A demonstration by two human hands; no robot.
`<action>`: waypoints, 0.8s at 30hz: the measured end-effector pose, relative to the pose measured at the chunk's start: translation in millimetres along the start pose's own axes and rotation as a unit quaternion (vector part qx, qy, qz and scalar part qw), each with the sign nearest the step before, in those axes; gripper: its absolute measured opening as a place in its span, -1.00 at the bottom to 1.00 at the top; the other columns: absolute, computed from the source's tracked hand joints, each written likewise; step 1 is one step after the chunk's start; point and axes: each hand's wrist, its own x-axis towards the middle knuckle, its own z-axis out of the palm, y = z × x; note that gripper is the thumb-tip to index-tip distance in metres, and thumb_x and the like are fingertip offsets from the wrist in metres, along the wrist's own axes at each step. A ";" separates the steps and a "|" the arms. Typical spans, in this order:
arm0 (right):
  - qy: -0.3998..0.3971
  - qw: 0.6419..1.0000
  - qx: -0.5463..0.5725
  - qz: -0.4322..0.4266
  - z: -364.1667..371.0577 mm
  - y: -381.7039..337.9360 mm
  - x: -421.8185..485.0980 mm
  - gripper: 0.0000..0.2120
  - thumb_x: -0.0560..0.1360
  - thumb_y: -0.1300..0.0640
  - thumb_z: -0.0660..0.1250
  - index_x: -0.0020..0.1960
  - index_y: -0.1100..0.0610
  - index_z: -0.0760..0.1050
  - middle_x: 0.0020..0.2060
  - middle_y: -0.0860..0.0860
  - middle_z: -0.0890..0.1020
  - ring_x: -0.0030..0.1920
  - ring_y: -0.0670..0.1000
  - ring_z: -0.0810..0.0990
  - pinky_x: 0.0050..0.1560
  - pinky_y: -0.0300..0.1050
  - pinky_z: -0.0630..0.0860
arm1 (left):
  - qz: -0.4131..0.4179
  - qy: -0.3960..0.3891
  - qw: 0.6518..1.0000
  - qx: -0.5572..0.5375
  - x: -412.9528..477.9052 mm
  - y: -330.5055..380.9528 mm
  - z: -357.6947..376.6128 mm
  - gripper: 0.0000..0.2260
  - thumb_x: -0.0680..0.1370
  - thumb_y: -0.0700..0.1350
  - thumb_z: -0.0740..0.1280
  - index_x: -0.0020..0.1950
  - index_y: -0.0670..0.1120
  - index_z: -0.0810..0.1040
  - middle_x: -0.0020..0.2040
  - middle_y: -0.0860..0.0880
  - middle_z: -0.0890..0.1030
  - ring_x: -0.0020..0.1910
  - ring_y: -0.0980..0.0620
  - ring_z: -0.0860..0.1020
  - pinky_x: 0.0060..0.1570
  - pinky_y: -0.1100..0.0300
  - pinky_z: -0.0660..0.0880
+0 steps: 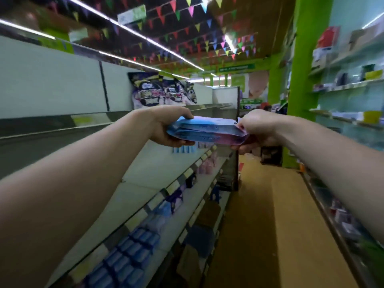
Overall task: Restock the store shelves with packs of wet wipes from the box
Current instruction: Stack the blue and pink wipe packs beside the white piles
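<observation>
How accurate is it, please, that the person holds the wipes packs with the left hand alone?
Not quite: the head view shows both hands holding the wipes packs, the left hand at one end and the right hand at the other.

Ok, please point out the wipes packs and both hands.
wipes packs (207,132), head view, middle of the stack's side
left hand (165,125), head view, base of thumb
right hand (258,129), head view, back of hand

Blue-and-pink wet wipe packs (207,132), purple-and-black bags (145,92), lime green pillar (301,59), multicoloured triangular bunting (187,28), orange-brown floor (259,204).
</observation>
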 end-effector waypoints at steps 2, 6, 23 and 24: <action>-0.017 1.000 -0.002 -0.017 20.8 -21.8 8.5 -0.81 0.62 0.32 0.01 0.12 0.32 0.36 -0.34 0.22 0.58 -0.53 0.01 0.61 -0.57 -0.25 0.52 | -0.003 0.027 1.000 -0.005 -5.5 -4.1 -30.9 -0.62 0.57 -0.03 0.29 0.34 -0.10 0.38 0.04 -0.18 0.59 -0.36 -0.06 0.67 -0.52 0.24 0.52; -0.054 0.998 -0.016 -0.041 59.1 -62.1 31.3 -0.75 0.61 0.31 -0.05 0.11 0.32 0.38 -0.30 0.23 0.63 -0.52 -0.02 0.62 -0.60 -0.29 0.48 | 0.003 0.081 0.997 -0.007 -16.6 -8.2 -85.0 -0.64 0.57 -0.03 0.27 0.33 -0.13 0.39 -0.05 -0.17 0.60 -0.40 -0.04 0.66 -0.54 0.25 0.51; -0.260 0.937 0.006 -0.235 204.1 -198.9 136.0 -0.74 0.55 0.40 -0.03 -0.09 0.33 0.44 -0.45 0.16 0.62 -0.47 -0.01 0.63 -0.48 -0.24 0.56 | -0.088 0.357 0.929 -0.025 -36.3 -21.0 -254.9 -0.56 0.57 -0.02 0.31 0.38 -0.16 0.33 0.06 -0.22 0.57 -0.38 -0.09 0.67 -0.54 0.19 0.55; -0.275 0.930 0.005 -0.244 212.7 -203.8 144.0 -0.73 0.55 0.40 -0.03 -0.10 0.32 0.44 -0.46 0.16 0.62 -0.42 0.00 0.64 -0.45 -0.24 0.56 | -0.096 0.368 0.924 -0.025 -33.9 -22.5 -260.9 -0.56 0.57 -0.02 0.30 0.38 -0.17 0.33 0.05 -0.22 0.57 -0.39 -0.08 0.67 -0.54 0.19 0.54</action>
